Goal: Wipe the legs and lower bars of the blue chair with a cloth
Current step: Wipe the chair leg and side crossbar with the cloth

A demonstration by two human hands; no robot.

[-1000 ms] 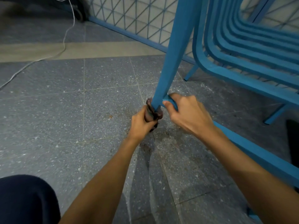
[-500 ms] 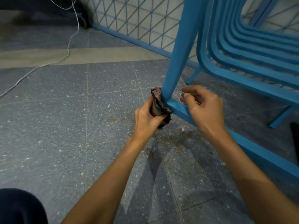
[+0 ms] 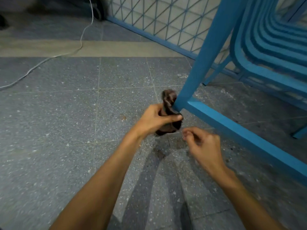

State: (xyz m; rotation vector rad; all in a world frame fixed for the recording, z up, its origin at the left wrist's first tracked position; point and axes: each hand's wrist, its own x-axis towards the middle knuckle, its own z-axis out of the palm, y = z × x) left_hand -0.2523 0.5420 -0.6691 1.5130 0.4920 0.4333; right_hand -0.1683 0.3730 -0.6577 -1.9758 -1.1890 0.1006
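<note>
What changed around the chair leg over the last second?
The right hand let go of the lower bar and drew back toward the person; it now hovers clear of the bar, fingers loosely curled, holding nothing. The left hand still grips the dark cloth against the foot of the leg. The chair stayed put.

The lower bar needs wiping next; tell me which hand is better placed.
Left. The left hand grips the cloth right against the chair leg where the lower bar starts. The right hand hangs nearby, fingers loosely curled, apparently holding nothing.
</note>
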